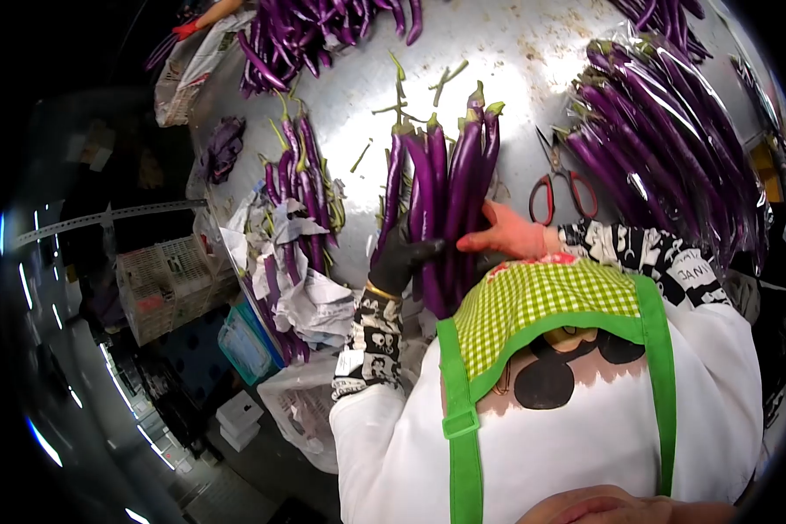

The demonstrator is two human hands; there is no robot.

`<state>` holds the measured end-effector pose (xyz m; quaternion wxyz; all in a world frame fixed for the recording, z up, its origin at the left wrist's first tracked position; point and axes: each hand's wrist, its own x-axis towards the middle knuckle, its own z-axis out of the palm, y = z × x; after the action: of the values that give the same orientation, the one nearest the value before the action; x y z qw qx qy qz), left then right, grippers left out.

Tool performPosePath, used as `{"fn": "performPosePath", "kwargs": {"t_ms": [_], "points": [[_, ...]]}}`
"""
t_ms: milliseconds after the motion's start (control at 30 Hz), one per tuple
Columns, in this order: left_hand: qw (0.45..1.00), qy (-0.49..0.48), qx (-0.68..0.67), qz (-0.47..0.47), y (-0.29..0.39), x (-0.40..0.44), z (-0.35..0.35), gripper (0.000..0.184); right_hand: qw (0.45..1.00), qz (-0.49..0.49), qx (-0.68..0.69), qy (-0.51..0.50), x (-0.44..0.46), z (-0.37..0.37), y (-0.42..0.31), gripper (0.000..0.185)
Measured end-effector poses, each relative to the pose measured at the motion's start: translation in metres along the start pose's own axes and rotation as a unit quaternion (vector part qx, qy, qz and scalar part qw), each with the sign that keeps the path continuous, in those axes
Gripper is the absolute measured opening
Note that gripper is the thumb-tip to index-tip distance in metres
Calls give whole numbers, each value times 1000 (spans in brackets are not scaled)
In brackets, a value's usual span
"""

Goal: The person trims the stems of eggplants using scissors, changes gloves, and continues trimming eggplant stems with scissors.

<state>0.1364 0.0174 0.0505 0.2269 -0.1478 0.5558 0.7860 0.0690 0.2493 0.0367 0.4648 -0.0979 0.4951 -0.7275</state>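
Note:
A bunch of long purple eggplants (pixel 445 188) lies before me, green stem ends pointing away and lower ends near my apron. My left hand (pixel 402 260), in a black glove, is closed on the bunch from the left, its fingers across the lower part. From the right, my right hand (pixel 508 230), in an orange-red glove, grips the same bunch with its thumb over the front; some of its fingers are hidden behind the eggplants. Red-handled scissors (pixel 564 185) lie on the metal table (pixel 524 70) just right of my right hand.
Bagged eggplants (pixel 664 131) lie at the right in clear plastic. Loose eggplants (pixel 293 39) are piled at the far side. More eggplants (pixel 301 179) lie at left by crumpled paper (pixel 310 293). Cut stems (pixel 445 83) are scattered. A crate (pixel 162 279) stands lower left.

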Motion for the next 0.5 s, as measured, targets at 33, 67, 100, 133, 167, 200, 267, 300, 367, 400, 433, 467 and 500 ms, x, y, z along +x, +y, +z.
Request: {"fn": "performPosePath", "kwargs": {"t_ms": [33, 67, 100, 133, 167, 200, 267, 300, 367, 400, 433, 467, 500], "points": [[1000, 4, -18, 12, 2, -2, -1, 68, 999, -32, -38, 3, 1, 3, -5, 83], [999, 7, -35, 25, 6, -3, -2, 69, 995, -65, -76, 5, 2, 5, -13, 83], [996, 13, -75, 51, 14, -5, 2, 71, 996, -30, -89, -9, 3, 6, -23, 84], [995, 16, -71, 75, 17, -4, 1, 74, 986, -35, -163, 8, 8, 7, -22, 83], [992, 20, -95, 83, 22, -6, 1, 75, 983, -30, -180, 8, 8, 7, -24, 84], [988, 20, -119, 94, 33, -3, 7, 76, 979, -29, -200, 11, 8, 11, -38, 85], [973, 17, -196, 120, 36, 9, 14, 69, 972, -145, -186, -10, 21, 14, -42, 105], [975, 18, -187, 119, 33, 17, 13, 67, 960, -155, -234, 2, 25, 13, -39, 108], [979, 30, -157, 124, 38, 34, 18, 57, 930, -124, -344, 44, 27, 13, -43, 116], [977, 38, -162, 131, 44, 41, 20, 55, 933, -121, -335, 59, 35, 11, -48, 116], [975, 47, -168, 137, 50, 49, 20, 54, 935, -115, -327, 73, 43, 7, -51, 117], [972, 57, -178, 142, 56, 55, 24, 53, 938, -107, -319, 86, 49, 4, -55, 117], [972, 50, -181, 144, 77, 60, 36, 44, 921, -110, -354, 118, 56, 4, -70, 114]]}}
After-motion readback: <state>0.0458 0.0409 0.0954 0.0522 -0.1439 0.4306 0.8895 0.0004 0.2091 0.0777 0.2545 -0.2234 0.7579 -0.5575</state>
